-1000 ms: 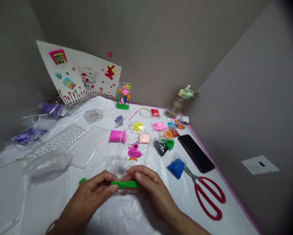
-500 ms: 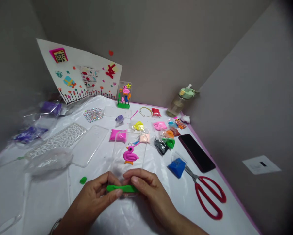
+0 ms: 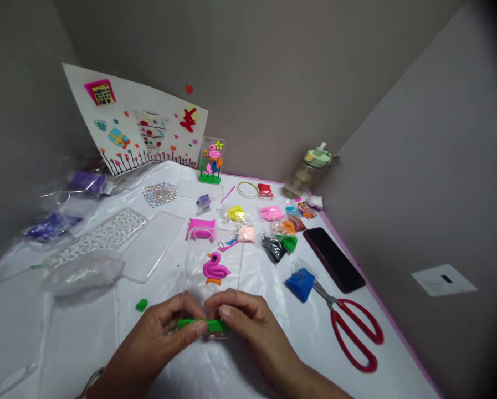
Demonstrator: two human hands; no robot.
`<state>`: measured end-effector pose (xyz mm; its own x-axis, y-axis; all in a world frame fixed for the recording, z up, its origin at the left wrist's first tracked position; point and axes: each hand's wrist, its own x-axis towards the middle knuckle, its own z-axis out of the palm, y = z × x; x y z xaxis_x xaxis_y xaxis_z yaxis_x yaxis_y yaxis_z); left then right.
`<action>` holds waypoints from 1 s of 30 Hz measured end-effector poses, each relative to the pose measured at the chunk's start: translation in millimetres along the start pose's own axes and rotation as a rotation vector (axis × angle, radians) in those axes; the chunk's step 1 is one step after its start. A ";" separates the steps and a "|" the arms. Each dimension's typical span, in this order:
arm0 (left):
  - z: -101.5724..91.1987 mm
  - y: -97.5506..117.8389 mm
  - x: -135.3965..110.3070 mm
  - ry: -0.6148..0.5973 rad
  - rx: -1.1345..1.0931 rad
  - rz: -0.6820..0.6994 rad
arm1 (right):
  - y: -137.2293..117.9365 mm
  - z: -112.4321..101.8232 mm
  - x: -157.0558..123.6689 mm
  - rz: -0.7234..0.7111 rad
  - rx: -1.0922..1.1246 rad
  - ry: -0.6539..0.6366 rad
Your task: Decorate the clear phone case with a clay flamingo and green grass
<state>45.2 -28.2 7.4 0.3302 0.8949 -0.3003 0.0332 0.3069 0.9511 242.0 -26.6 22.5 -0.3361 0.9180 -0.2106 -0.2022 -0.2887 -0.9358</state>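
A clear phone case (image 3: 234, 288) is held upright between my two hands, bearing a pink clay duck (image 3: 215, 269) with an orange beak and feet. Across the bottom of the case runs a green clay strip (image 3: 213, 326). My left hand (image 3: 171, 332) grips the lower left of the case, thumb on the strip. On the other side, my right hand (image 3: 246, 318) pinches the case, its thumb and fingers by the strip's right end. Left of my hands lies a small green clay lump (image 3: 141, 305). Behind the case is a bright pink clay packet (image 3: 201, 224).
Red-handled scissors (image 3: 358, 335), a blue clay packet (image 3: 301, 284) and a black phone (image 3: 333, 259) lie to the right. More clay packets and a water bottle (image 3: 305, 172) are farther back. A decorated case (image 3: 210, 160) stands by a drawing (image 3: 148, 130). Clear cases (image 3: 157, 246) lie left.
The case has shifted slightly left and down in my hands, and its tilt has changed a little. Both hands keep their hold at the green strip.
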 end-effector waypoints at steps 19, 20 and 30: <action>3.6 5.8 1.2 -0.039 0.117 -0.061 | -3.1 -0.3 1.7 -0.057 -0.152 -0.087; 3.2 5.7 1.0 -0.026 0.115 -0.056 | -2.7 -0.3 2.1 -0.046 -0.123 -0.089; 0.0 4.7 1.0 -0.032 0.049 -0.012 | -9.2 4.7 -1.2 0.086 -0.008 -0.068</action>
<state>45.7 -25.8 11.6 0.3595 0.8802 -0.3098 0.0831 0.3005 0.9502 240.0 -26.4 32.7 -0.4137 0.8691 -0.2710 -0.1629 -0.3635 -0.9172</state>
